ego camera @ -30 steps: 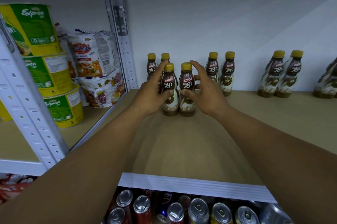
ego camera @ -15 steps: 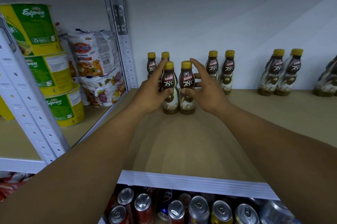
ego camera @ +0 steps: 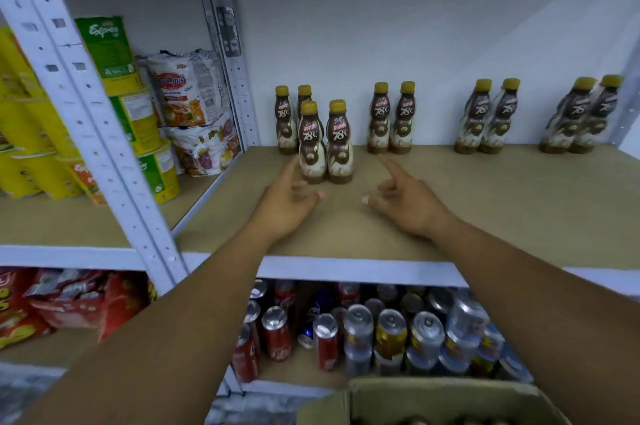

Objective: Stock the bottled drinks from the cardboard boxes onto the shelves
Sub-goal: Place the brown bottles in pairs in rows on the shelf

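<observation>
Two brown coffee bottles with yellow caps [ego camera: 325,142] stand side by side on the wooden shelf [ego camera: 450,216], in front of another pair [ego camera: 289,118] at the back wall. More pairs stand along the wall at centre [ego camera: 391,116], right [ego camera: 490,116] and far right [ego camera: 583,114]. My left hand [ego camera: 287,203] hovers empty just in front of the front pair, fingers relaxed, one fingertip close to the left bottle. My right hand [ego camera: 405,197] is empty too, forefinger stretched forward. A cardboard box [ego camera: 429,400] shows at the bottom edge.
A white metal upright [ego camera: 93,119] divides this bay from noodle cups [ego camera: 138,119] and snack bags [ego camera: 187,95] on the left. Several drink cans [ego camera: 374,331] fill the shelf below, red snack packs [ego camera: 69,300] lie lower left.
Both hands have let go of the front two bottles and pulled back toward me. The view has dropped lower, so the can shelf and the cardboard box now show.
</observation>
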`<action>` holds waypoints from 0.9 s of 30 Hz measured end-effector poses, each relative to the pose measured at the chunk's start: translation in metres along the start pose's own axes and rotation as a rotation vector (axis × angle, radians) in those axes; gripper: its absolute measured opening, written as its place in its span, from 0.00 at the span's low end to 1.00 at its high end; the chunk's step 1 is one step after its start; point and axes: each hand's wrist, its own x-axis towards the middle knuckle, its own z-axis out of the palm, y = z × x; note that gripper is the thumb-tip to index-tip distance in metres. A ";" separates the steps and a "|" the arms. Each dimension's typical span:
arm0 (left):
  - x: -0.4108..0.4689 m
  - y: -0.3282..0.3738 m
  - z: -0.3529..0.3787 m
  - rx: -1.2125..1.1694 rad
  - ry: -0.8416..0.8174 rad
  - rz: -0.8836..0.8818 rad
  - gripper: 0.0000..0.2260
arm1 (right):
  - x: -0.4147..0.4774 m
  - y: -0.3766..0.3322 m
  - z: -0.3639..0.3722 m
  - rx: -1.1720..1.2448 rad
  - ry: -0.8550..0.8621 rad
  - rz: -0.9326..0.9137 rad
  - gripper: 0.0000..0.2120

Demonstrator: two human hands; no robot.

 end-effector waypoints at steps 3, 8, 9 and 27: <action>-0.047 0.015 0.017 0.128 -0.100 0.000 0.29 | -0.051 0.002 -0.008 -0.168 -0.018 0.016 0.33; -0.125 0.039 0.052 0.347 -0.132 0.145 0.21 | -0.141 -0.003 -0.005 -0.258 0.032 -0.053 0.23; -0.139 0.040 0.058 0.364 -0.126 0.172 0.21 | -0.159 -0.004 -0.003 -0.267 0.039 -0.063 0.23; -0.296 -0.028 0.159 0.084 -0.436 -0.204 0.17 | -0.351 0.112 0.011 -0.036 -0.020 0.386 0.14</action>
